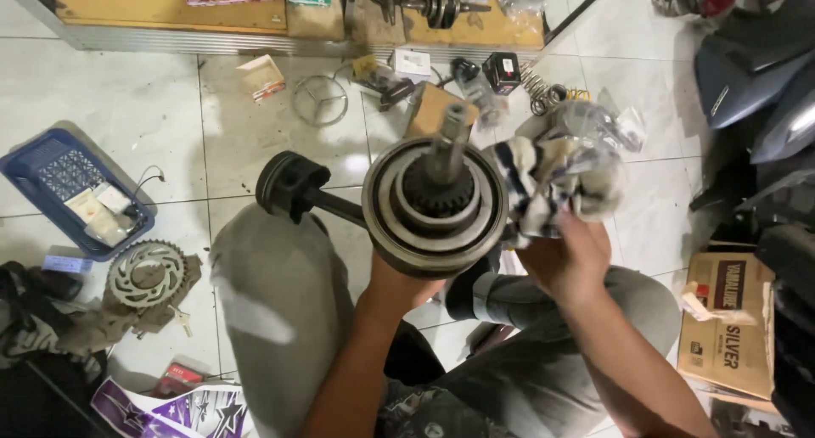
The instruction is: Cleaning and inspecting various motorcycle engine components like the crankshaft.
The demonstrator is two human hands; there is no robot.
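The left hand (399, 289) is closed under the crankshaft (435, 202), cupping its lower rim; the fingers are mostly hidden behind the metal, with only the wrist and heel of the hand in sight. The crankshaft is held above the person's knees, facing up at the camera: a heavy round steel disc with stepped concentric rings, a dark toothed gear at the centre and a dull grey shaft (450, 141) rising from it. A dark rod runs out to the left of the crankshaft and ends in a black, cylindrical piston (289, 183).

The right hand (564, 255) is clamped on a rag (556, 179) just right of the crankshaft, fingers bunched into the cloth. The rag is soft, crumpled and striped in dark blue and off-white, and it presses against the disc's right edge.

Left of the crankshaft, well apart on the tiled floor, lie a toothed sprocket (148, 272) and a blue plastic tray (51, 171). Right of it stands a cardboard box (730, 319).
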